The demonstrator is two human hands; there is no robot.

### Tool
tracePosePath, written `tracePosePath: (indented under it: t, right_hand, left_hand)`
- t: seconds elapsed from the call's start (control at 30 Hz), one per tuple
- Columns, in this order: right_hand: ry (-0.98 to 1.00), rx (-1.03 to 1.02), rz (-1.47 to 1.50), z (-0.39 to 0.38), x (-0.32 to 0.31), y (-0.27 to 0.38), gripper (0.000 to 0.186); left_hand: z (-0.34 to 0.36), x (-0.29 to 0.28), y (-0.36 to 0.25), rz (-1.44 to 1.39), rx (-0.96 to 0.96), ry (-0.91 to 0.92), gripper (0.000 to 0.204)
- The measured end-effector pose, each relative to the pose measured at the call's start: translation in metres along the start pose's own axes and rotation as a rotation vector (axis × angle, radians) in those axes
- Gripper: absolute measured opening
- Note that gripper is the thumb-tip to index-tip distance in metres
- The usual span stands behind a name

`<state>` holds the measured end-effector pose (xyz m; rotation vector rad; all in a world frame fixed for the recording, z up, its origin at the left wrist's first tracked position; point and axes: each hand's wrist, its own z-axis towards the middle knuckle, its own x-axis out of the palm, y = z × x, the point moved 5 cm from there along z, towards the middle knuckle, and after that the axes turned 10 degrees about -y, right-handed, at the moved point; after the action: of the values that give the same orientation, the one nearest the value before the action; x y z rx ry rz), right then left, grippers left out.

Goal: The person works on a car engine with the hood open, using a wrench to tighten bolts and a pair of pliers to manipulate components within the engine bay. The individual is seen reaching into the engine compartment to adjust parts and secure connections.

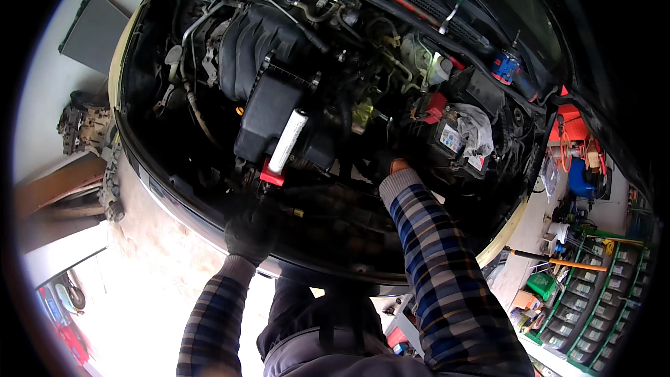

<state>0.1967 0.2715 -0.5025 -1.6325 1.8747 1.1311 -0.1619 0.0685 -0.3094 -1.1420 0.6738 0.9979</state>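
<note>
I lean over a car's engine bay with both forearms in plaid sleeves. My left hand [250,234], in a dark glove, is at the front edge of the bay, below a work light [287,142] with a white tube and red base. Its fingers blend into the dark. My right hand [392,164] reaches down between the black air filter box [271,108] and the battery [449,138]. Dark parts and shadow hide its fingers and anything in them. A crumpled grey cloth [476,130] lies on the battery, next to its red terminal cover [434,107].
A blue and black cordless tool [507,67] and a ratchet [455,8] rest along the windscreen side. One long thin bar [265,0] slants over the black intake manifold [246,49]. To the right stand a green rack [593,307] and an orange-handled tool [565,263].
</note>
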Motion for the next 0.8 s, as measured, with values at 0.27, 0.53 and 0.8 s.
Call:
tracePosePath:
  t: [0.27,0.53,0.8]
  right_hand:
    - [-0.205,0.084,0.086,0.018,-0.027,0.046,0.027]
    - [-0.433,0.141,0.311,-0.032,-0.02,0.069,0.025]
    - [-0.667,0.081,0.792,-0.221,-0.05,0.122,0.024]
  left_hand:
    - [0.004,-0.001,-0.003,0.057,-0.046,0.046,0.026]
    - [0.001,0.0,0.002,-0.087,0.016,-0.013,0.032]
    - [-0.008,-0.01,0.011,-0.155,-0.052,0.075,0.025]
